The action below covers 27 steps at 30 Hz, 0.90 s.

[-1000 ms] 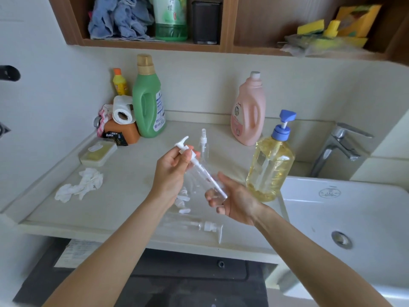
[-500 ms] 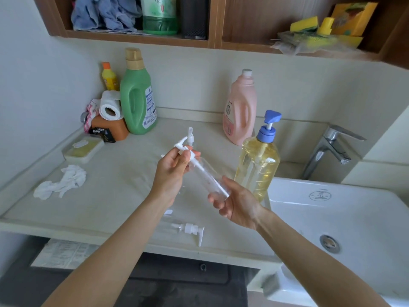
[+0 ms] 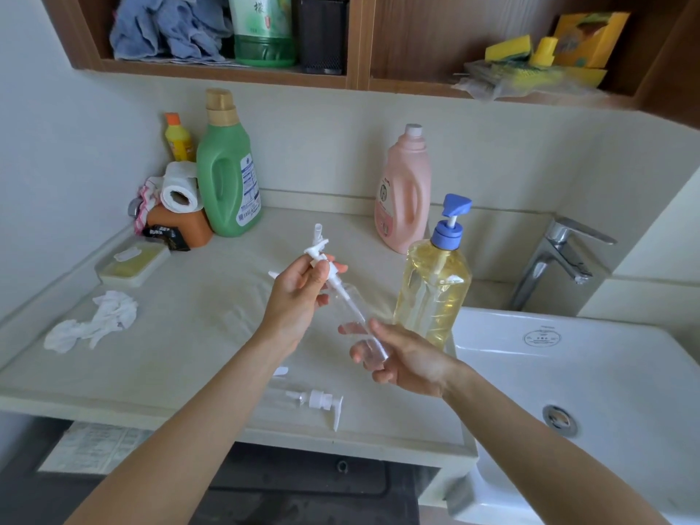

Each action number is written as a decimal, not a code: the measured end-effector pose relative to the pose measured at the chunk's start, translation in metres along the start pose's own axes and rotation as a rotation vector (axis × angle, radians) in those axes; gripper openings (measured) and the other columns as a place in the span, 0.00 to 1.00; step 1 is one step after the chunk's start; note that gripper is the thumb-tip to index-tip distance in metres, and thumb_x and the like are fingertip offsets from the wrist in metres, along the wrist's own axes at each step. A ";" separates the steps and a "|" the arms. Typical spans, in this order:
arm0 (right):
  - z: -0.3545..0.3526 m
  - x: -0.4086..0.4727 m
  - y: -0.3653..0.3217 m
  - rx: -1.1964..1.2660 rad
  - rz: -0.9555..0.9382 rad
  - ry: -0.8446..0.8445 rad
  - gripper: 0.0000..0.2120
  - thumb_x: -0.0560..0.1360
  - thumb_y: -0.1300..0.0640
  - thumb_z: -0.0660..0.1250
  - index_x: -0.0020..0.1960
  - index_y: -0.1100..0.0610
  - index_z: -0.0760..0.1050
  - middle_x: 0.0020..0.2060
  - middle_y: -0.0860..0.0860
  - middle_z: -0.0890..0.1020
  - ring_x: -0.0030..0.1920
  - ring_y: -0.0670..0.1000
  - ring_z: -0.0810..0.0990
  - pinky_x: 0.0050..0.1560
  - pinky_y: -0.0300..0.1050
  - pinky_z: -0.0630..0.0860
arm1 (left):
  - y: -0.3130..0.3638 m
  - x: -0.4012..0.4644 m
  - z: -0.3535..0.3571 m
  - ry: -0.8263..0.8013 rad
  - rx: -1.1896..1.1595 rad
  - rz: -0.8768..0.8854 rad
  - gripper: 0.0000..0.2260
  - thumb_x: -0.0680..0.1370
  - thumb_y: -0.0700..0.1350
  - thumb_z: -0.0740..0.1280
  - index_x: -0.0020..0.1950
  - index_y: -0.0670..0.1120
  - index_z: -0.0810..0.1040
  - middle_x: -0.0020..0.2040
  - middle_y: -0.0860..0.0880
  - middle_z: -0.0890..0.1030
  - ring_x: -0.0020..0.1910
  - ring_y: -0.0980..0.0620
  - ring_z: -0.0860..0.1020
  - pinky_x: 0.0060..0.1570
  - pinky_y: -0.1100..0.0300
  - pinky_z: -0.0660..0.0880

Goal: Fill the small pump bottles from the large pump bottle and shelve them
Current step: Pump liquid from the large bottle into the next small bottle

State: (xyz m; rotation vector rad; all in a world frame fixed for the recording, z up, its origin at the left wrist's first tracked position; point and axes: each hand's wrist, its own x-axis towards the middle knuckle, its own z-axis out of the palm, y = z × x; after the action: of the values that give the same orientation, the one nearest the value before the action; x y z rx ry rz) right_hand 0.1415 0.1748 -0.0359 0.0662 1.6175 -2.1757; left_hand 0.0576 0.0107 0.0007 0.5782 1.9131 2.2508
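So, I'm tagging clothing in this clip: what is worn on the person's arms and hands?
Nothing shows: the left hand and right hand are bare, without gloves, rings or a watch. Both forearms are bare right to the picture's lower edge; no sleeve shows.

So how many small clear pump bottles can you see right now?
3: one held in both hands, one lying at the counter's front edge, one standing behind the left hand. More may be hidden.
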 end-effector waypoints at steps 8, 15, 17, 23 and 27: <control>-0.023 0.003 0.005 -0.979 0.067 0.435 0.17 0.73 0.46 0.72 0.56 0.54 0.76 0.45 0.44 0.74 0.49 0.49 0.74 0.44 0.38 0.67 | 0.032 0.047 -0.033 0.156 0.126 0.135 0.07 0.81 0.44 0.62 0.45 0.48 0.76 0.37 0.57 0.83 0.31 0.61 0.74 0.32 0.69 0.71; -0.016 -0.004 0.023 -0.928 0.000 0.584 0.21 0.76 0.48 0.69 0.65 0.54 0.70 0.55 0.48 0.76 0.50 0.48 0.75 0.51 0.39 0.67 | -0.019 0.073 -0.033 -0.203 0.629 -0.276 0.08 0.79 0.44 0.66 0.42 0.42 0.79 0.40 0.44 0.82 0.23 0.59 0.73 0.27 0.68 0.72; -0.016 -0.006 0.023 -0.859 -0.016 0.624 0.21 0.75 0.50 0.70 0.65 0.54 0.70 0.53 0.47 0.75 0.48 0.48 0.75 0.50 0.39 0.68 | -0.040 0.077 -0.030 -0.248 0.740 -0.314 0.10 0.78 0.45 0.67 0.37 0.44 0.80 0.40 0.44 0.84 0.28 0.53 0.78 0.34 0.64 0.77; -0.019 -0.008 0.026 -0.704 -0.037 0.663 0.23 0.73 0.51 0.72 0.65 0.53 0.71 0.54 0.51 0.78 0.52 0.47 0.76 0.52 0.38 0.70 | -0.082 0.074 -0.009 -0.271 0.881 -0.337 0.13 0.76 0.45 0.69 0.32 0.43 0.77 0.31 0.46 0.81 0.27 0.56 0.81 0.40 0.64 0.76; -0.014 -0.012 0.021 -0.627 -0.100 0.681 0.18 0.73 0.54 0.73 0.61 0.52 0.72 0.50 0.50 0.79 0.47 0.46 0.76 0.47 0.35 0.72 | -0.071 0.074 -0.005 -0.347 1.143 -0.277 0.17 0.75 0.52 0.67 0.29 0.45 0.73 0.37 0.41 0.81 0.46 0.41 0.81 0.46 0.57 0.74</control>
State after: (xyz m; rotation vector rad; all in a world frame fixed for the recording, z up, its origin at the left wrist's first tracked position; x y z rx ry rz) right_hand 0.1571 0.1866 -0.0561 0.5959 2.6577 -1.6885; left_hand -0.0227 0.0447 -0.0543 0.6630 2.6790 0.6605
